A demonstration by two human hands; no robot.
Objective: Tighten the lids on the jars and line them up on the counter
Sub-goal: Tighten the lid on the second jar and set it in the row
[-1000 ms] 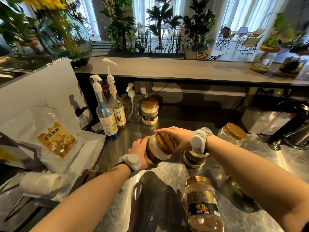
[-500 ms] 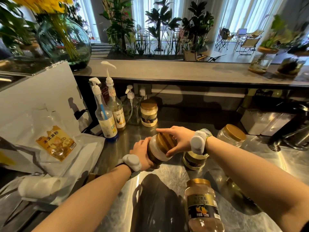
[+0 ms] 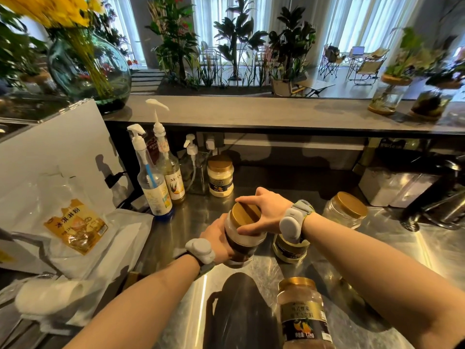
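A dark-filled jar (image 3: 241, 244) is held tilted over the steel counter (image 3: 191, 222). My left hand (image 3: 218, 238) wraps its body from the left. My right hand (image 3: 266, 210) grips its gold lid (image 3: 245, 214) from above. A short jar (image 3: 289, 250) stands just right of it, partly hidden under my right wrist. A tall brown jar with a gold lid (image 3: 303, 313) stands nearest me. An empty clear jar with a gold lid (image 3: 346, 210) is at the right. A pale powder jar (image 3: 220, 175) stands at the back.
Pump bottles (image 3: 156, 190) stand at the back left beside the powder jar. Plastic bags with a yellow-labelled packet (image 3: 75, 227) lie at the left. A dark appliance (image 3: 442, 197) and clear containers (image 3: 392, 187) sit at the right. A raised ledge (image 3: 251, 114) runs behind.
My right hand has turned on the lid, fingers now spread further round it. The jar sits slightly more upright. My left hand keeps its hold.
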